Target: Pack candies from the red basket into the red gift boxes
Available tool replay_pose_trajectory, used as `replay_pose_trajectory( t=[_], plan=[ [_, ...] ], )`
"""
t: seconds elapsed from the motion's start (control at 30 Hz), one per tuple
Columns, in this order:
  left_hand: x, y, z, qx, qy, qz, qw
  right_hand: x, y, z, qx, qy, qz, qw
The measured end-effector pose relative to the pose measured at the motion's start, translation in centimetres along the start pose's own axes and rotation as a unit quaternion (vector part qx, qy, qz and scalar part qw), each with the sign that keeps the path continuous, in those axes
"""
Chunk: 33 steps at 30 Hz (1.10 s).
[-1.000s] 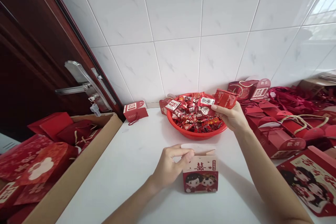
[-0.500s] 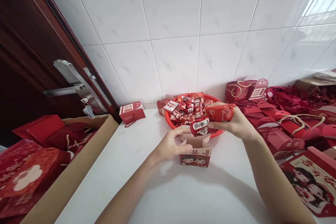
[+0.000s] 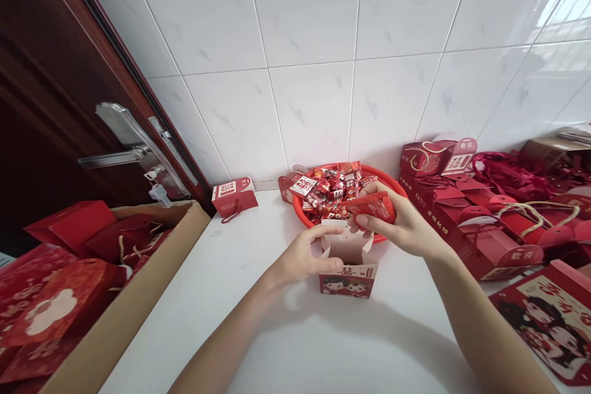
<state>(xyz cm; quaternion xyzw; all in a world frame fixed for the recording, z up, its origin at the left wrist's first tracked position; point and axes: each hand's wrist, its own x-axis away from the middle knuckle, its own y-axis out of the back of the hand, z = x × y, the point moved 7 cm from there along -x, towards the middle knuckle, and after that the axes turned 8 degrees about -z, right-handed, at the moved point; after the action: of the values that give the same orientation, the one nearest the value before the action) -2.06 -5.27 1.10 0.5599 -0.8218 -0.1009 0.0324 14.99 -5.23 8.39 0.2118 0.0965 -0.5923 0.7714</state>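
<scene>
A small red and cream box (image 3: pixel 347 284) with cartoon faces stands open at the top on the white surface. My left hand (image 3: pixel 307 257) holds the left side of its rim between thumb and fingers. Above the right part of the opening, my right hand (image 3: pixel 392 221) grips a red packet (image 3: pixel 375 205). Just behind the box is a red basket (image 3: pixel 299 212) heaped with wrapped sweets (image 3: pixel 325 186). The inside bottom of the box is hidden.
A small red box (image 3: pixel 234 197) sits near the wall. A cardboard carton (image 3: pixel 138 295) of red boxes fills the left, beside a door handle (image 3: pixel 115 159). Red gift boxes (image 3: pixel 501 246) crowd the right, with a large red bag (image 3: pixel 545 320) in front.
The red packet in my right hand has moved left and slightly down. The dark red wrapped piece that hung beside it is no longer visible. My left hand stays on the box.
</scene>
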Motion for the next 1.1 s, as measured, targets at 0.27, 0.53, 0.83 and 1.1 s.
replay_pose_trajectory(
  t=[0.27, 0.53, 0.83, 1.1],
  plan=[
    [0.1, -0.4, -0.4, 0.019, -0.001, 0.022, 1.0, 0.5, -2.6, 0.7, 0.095, 0.041, 0.103, 0.989],
    [0.1, -0.5, -0.7, 0.026, 0.003, 0.022, 0.999, 0.8, -3.0, -0.2, 0.135, 0.002, 0.14, 0.981],
    [0.0, -0.4, -0.7, 0.023, -0.015, 0.016, 1.0, 0.7, -1.2, 2.2, 0.083, 0.146, 0.094, 0.981],
    [0.0, -0.3, -1.1, 0.017, -0.046, 0.016, 0.999, 0.6, -0.9, 2.4, 0.062, 0.154, 0.113, 0.98]
  ],
)
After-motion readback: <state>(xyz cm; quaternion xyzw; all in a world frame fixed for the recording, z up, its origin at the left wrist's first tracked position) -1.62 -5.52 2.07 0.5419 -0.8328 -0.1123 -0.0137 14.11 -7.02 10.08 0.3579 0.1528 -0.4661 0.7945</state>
